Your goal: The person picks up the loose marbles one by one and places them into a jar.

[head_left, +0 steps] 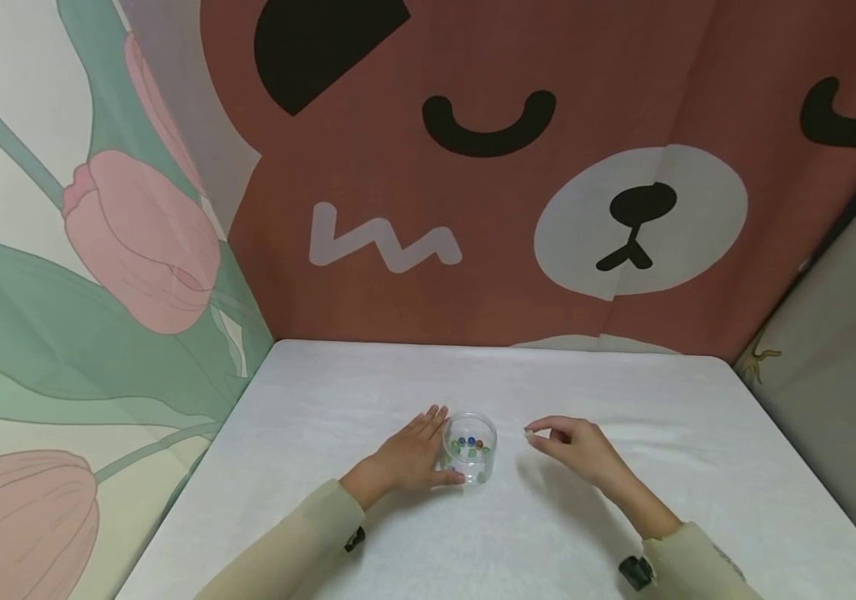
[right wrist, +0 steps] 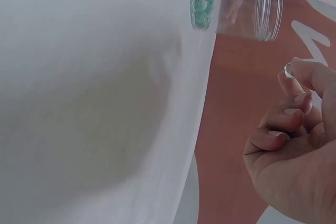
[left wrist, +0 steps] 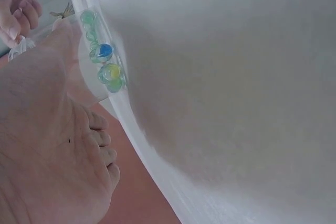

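Observation:
A clear round plastic jar (head_left: pixel 491 454) stands upright on the white cloth with several coloured glass marbles (head_left: pixel 473 443) in its bottom, green, blue and orange among them. My left hand (head_left: pixel 412 457) holds the jar from its left side, the thumb (head_left: pixel 448 477) across the near wall and the fingers along the far left. To the right of the jar, apart from it, my right hand (head_left: pixel 573 446) pinches a small, pale glass marble (right wrist: pixel 289 71) between thumb and index finger. Its other fingers (right wrist: pixel 283 121) are curled in toward the palm.
White cloth (head_left: pixel 367 375) covers the table. Behind it hangs a brown curtain (head_left: pixel 367 308) with a bear face, and a tulip-print cloth (head_left: pixel 150 242) hangs at the left. Another patterned cloth (head_left: pixel 833 333) is on the right.

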Demonstrator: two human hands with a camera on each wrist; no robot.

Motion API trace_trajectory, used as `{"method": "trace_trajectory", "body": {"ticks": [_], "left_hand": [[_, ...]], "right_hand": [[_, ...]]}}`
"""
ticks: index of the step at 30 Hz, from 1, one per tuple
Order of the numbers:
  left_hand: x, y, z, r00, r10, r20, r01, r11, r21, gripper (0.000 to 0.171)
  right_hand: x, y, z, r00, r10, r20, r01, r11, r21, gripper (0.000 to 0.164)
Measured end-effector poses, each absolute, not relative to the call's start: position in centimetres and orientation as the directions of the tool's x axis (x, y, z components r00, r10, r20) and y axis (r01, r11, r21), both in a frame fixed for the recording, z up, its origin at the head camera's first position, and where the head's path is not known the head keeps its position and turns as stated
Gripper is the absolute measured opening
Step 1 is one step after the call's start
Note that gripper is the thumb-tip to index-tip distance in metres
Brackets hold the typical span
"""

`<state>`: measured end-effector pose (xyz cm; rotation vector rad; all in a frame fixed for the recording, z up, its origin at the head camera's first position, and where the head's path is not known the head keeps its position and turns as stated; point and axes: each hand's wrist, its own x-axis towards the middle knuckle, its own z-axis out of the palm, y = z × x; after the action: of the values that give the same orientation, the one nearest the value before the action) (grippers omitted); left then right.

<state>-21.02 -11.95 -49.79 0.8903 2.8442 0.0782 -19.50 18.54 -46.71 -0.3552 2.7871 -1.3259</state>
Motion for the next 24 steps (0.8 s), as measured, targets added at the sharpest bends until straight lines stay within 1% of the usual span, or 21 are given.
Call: {"method": "trace_trajectory", "body": {"ticks": [7, 19, 24], "left_hand": [[-21.0, -11.9, -49.7, -0.809, 0.571, -0.142, 0.563, 0.821, 0.097, 0.106], [-21.0, -11.7, -49.6, -0.814, 0.561, -0.152, 0.55, 0.828, 0.108, 0.106], [-21.0, -11.7, -49.6, -0.813, 0.56, -0.157, 0.547, 0.828, 0.12, 0.106]], "right_hand": [[-19.6, 17.2, -46.5, -0.972, -0.225, 0.067, -0.19, 0.584, -0.789, 0.022], [-20.1, 15.0, -46.8, -0.967, -0.246, 0.073, -0.204, 0.564, -0.8, 0.017], [-20.3, 14.3, -47.0, -0.963, -0.261, 0.075, -0.211, 0.545, -0.812, 0.017]]}}
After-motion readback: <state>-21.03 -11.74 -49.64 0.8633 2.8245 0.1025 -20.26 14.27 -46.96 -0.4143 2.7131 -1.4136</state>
